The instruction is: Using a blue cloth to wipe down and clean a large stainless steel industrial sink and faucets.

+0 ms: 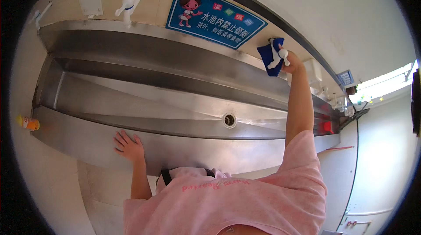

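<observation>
My right hand reaches up to the back wall and grips a dark blue cloth. The cloth lies behind and around a white tap, between it and the wall. Part of my right fingers is hidden by the tap and the cloth. My left hand rests flat, fingers spread, on the front ledge of a long stainless-steel trough sink. A round drain sits in the basin floor, between my two hands.
A second white tap and a white wall plate are at the back left. A blue sign with writing hangs between the taps. An orange bottle stands at the left end, a red object at the right end. White dispensers line the right wall.
</observation>
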The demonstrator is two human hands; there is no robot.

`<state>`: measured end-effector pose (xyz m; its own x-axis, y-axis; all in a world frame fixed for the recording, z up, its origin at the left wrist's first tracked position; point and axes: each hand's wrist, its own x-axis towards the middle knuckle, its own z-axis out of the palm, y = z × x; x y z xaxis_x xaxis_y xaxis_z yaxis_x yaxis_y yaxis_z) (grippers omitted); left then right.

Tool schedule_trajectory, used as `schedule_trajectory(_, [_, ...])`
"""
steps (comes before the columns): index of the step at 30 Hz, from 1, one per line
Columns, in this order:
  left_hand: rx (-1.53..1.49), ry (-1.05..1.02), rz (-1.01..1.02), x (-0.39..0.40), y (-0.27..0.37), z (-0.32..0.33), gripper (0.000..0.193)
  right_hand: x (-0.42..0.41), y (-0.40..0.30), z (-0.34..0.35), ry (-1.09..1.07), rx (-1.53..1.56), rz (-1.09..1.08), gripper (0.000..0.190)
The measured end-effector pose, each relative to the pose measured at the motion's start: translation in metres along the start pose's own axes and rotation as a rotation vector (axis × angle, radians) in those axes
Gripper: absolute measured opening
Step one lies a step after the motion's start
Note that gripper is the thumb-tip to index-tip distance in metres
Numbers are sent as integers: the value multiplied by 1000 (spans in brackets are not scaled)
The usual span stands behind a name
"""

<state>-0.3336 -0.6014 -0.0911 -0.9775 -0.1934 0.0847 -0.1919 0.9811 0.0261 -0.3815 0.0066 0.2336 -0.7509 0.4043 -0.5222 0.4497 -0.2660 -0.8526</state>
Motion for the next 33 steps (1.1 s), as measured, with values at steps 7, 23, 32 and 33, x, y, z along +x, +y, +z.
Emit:
schedule_trajectory(7, [47, 5, -4, 1, -1, 1, 58, 25, -2, 12, -64, -219, -43, 36])
schedule_trajectory(23, [-11, 46, 11, -8, -3, -9, 56, -19, 99, 18, 13, 578, -440, 41])
schedule_trajectory(32, [10, -37, -19, -7, 3, -16, 56, -40, 123, 46, 146, 407, -711, 37])
schedule_trajectory(33, [13, -39, -22, -8, 2, -16, 56, -34, 120, 55, 144, 407, -707, 37])
